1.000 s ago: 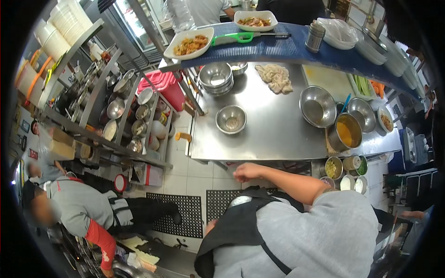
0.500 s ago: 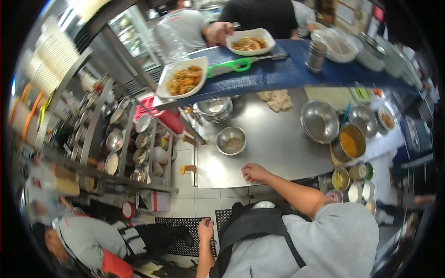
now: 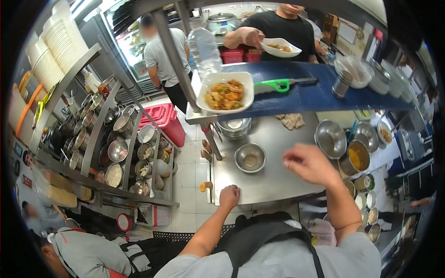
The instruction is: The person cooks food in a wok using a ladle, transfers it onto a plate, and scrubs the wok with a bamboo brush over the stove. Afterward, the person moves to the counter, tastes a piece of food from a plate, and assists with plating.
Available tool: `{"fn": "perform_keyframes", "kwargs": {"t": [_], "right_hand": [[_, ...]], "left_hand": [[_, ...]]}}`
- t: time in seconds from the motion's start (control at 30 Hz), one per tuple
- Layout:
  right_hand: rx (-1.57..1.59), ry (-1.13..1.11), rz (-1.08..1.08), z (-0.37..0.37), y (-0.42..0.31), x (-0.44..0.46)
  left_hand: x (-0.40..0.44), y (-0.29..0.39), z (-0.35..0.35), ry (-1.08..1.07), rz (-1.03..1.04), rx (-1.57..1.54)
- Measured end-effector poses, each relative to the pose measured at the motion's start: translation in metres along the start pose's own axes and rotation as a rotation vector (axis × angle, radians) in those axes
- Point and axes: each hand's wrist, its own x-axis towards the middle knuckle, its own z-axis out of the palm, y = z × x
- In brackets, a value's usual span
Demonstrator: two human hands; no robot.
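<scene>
My left hand (image 3: 229,196) is at the front left edge of the steel table (image 3: 273,185), its fingers curled in and nothing visible in them. Over the table, my right hand (image 3: 309,162) is raised with loosely bent, somewhat blurred fingers and holds nothing. Between and beyond the two hands stands a small steel bowl (image 3: 250,157) with a little pale content. A larger steel bowl (image 3: 330,139) and a pot of orange liquid (image 3: 355,156) stand to the right of my right hand.
A blue shelf (image 3: 296,99) crosses above the table, bearing a white dish of food (image 3: 225,92) and a green-handled lighter (image 3: 273,85). Behind it a person holds another dish (image 3: 281,47). A co-worker (image 3: 92,252) bends at the lower left. Pan racks stand left.
My right hand has risen and moved right over the table. My left hand has come up to the table edge. The person behind the shelf has lifted a dish off it. The view has tilted upward.
</scene>
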Motion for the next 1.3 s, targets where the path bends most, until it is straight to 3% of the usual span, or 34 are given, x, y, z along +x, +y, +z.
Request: {"fn": "perform_keyframes", "kwargs": {"t": [0.13, 0.3, 0.43, 0.57, 0.97, 1.07, 1.17, 1.3], "right_hand": [[-0.173, 0.091, -0.213, -0.034, -0.050, 0.095], [-0.394, -0.016, -0.443, -0.050, -0.043, 0.203], [-0.521, -0.177, -0.500, -0.056, -0.050, 0.246], [-0.395, -0.328, -0.490, -0.054, -0.054, 0.267], [-0.423, -0.410, -0.529, -0.046, -0.044, 0.268], [-0.408, -0.447, -0.613, -0.045, -0.050, 0.260], [-0.447, -0.427, -0.844, -0.039, -0.050, 0.255], [-0.583, -0.479, -0.811, -0.035, -0.063, 0.250]], "left_hand": [[0.018, 0.008, 0.005, 0.016, -0.136, 0.089], [0.020, 0.007, 0.010, -0.022, -0.168, 0.150], [0.022, 0.008, 0.012, -0.059, -0.184, 0.173], [0.021, 0.007, 0.014, -0.022, -0.180, 0.191], [0.022, 0.005, 0.020, 0.049, -0.145, 0.194], [0.020, 0.003, 0.022, 0.054, -0.143, 0.214], [0.020, 0.001, 0.025, 0.073, -0.137, 0.221], [0.020, 0.004, 0.022, 0.093, -0.129, 0.223]]}}
